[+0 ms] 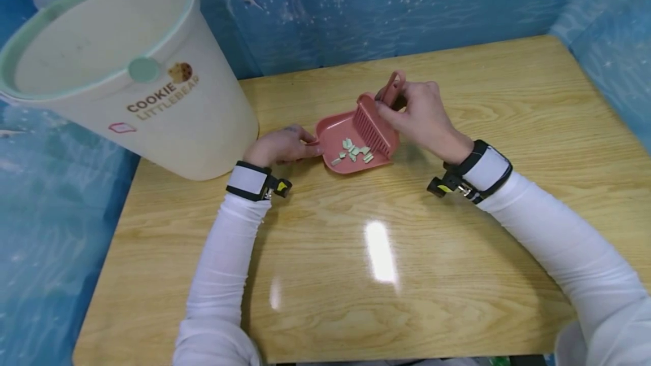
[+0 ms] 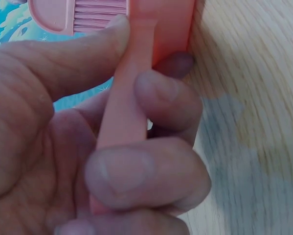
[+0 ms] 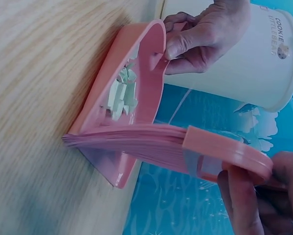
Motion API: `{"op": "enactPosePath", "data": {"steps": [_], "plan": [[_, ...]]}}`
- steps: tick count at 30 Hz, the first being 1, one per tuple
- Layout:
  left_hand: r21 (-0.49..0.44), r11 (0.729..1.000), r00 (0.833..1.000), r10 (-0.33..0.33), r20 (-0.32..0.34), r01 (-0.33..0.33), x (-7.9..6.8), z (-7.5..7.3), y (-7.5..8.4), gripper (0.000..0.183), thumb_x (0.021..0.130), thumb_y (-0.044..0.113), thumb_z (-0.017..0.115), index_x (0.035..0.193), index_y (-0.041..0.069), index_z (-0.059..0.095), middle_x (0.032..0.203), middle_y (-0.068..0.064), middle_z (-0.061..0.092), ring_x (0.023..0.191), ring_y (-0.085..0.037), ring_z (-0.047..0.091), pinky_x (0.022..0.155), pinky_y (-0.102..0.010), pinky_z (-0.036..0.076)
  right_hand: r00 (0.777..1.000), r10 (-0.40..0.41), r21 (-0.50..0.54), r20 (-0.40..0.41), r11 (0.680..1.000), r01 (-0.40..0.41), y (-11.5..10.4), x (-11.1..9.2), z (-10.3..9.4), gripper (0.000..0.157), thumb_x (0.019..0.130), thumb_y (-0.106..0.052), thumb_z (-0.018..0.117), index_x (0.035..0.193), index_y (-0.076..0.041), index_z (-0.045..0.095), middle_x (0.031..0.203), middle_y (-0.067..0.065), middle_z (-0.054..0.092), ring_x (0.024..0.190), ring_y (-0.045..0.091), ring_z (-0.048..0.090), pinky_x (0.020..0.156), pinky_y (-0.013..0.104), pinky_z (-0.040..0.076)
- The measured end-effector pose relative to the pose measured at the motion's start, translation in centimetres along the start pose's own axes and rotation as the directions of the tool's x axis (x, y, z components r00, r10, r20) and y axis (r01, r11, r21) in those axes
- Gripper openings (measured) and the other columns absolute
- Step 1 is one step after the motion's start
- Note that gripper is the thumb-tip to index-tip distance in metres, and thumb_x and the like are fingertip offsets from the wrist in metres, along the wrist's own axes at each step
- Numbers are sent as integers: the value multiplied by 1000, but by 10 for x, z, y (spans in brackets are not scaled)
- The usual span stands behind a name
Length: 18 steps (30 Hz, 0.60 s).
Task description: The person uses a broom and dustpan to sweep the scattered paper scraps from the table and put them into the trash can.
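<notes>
A pink dustpan (image 1: 333,130) sits on the wooden table, with several pale green scraps (image 1: 351,150) lying in its tray. My left hand (image 1: 285,144) grips the dustpan's handle (image 2: 126,105), fingers curled round it and thumb along its top in the left wrist view. My right hand (image 1: 427,114) holds a small pink brush (image 1: 373,120) by its handle end. In the right wrist view, the bristles (image 3: 131,139) slant down across the dustpan's open front, their tips at its front lip. The scraps lie behind the bristles, toward the handle side.
A tall white bin (image 1: 213,117) with a green rim and "COOKIE LITTLEBEAR" lettering stands at the table's back left, close beside my left hand. Blue sea-patterned walls (image 1: 407,21) border the table (image 1: 325,275) at the back and sides.
</notes>
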<state>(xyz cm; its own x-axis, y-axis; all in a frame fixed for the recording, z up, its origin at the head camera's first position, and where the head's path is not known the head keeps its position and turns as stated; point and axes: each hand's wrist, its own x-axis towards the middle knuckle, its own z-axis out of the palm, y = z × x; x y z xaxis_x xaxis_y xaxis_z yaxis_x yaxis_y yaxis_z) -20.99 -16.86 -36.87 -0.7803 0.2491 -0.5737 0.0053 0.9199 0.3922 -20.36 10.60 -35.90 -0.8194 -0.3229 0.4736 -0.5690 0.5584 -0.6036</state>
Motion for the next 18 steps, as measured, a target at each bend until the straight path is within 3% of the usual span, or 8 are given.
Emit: {"op": "enactPosePath", "data": {"steps": [7,13,18], "plan": [[0,1000,1000,4,0,-4,1,1,0,56,94,51,55,137,15,50,113,-9,44,80,-22,46,64,-31,38,999,52,52,-8,997,-51,2,-1,0,22,91,-17,63,78,-2,71,74,9,72,61,10,63,53,11,45],[-1,1000,1000,-1,0,1,1,0,0,59,93,52,55,137,14,49,113,-9,45,82,-23,47,64,-31,38,991,133,165,-35,978,-125,3,-4,-7,18,92,-19,66,96,-3,74,78,9,71,63,11,64,54,14,47],[0,1000,1000,5,0,-5,1,1,0,59,93,52,56,138,14,48,115,-9,43,84,-23,47,66,-32,39,992,87,227,-94,972,-64,-10,-6,-20,18,92,-9,65,102,4,72,90,14,72,71,19,68,61,11,51]]}}
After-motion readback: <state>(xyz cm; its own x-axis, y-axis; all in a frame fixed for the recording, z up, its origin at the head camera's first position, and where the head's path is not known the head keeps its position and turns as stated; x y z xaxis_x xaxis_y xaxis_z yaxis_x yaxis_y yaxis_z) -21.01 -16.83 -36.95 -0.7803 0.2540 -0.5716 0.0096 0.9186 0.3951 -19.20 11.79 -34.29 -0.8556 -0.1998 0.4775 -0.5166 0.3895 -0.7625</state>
